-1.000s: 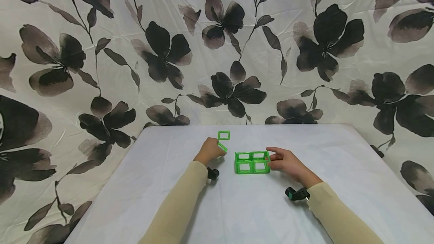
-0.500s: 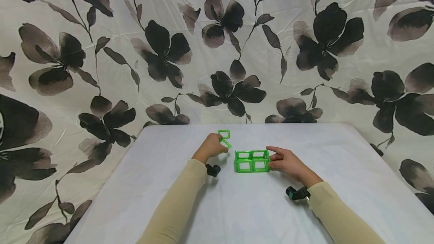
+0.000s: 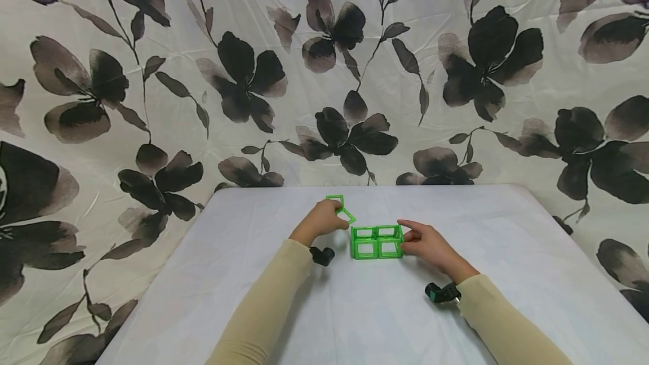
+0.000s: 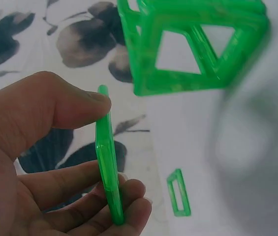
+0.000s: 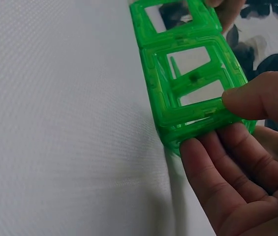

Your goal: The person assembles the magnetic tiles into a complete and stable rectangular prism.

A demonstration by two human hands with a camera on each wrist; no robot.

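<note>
My left hand [image 3: 320, 218] pinches a green magnetic tile [image 4: 109, 162], a square open frame, between thumb and fingers; it appears edge-on in the left wrist view. Just right of it on the white table stands a box-shaped structure of green magnetic tiles [image 3: 377, 240], two squares wide. At that structure's right end is my right hand [image 3: 431, 246], its thumb on one edge and its curled fingers against the end face, as the right wrist view shows. A loose green tile [image 4: 184, 191] lies flat on the table behind the left hand, partly hidden by it in the head view.
The white-covered table [image 3: 375, 314] reaches back to a hanging cloth [image 3: 284, 151] with dark flowers. Each wrist carries a black camera, the left one [image 3: 321, 256] low over the tabletop beside the structure.
My left hand, pinching the tile, has shifted slightly back and right, bringing the tile near the structure's back left corner. The right hand and structure stay in place.
</note>
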